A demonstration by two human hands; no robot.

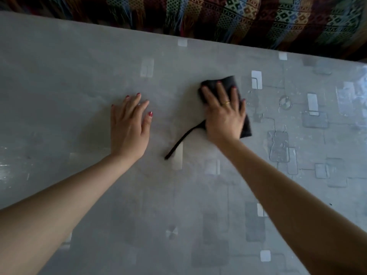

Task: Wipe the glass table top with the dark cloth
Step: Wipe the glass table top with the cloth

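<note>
The glass table top is grey with a pattern of pale and dark rectangles, and it fills most of the view. A dark cloth lies flat on it right of centre, with a thin strip trailing down-left from under the hand. My right hand presses palm-down on the cloth with fingers spread and a gold ring on one finger. My left hand rests flat on the bare glass to the left of the cloth, fingers apart, holding nothing.
Beyond the table's far edge hangs a colourful patterned fabric with fringes. The right part of the glass shows shiny reflections and smears. The table's near left corner is cut off by the frame.
</note>
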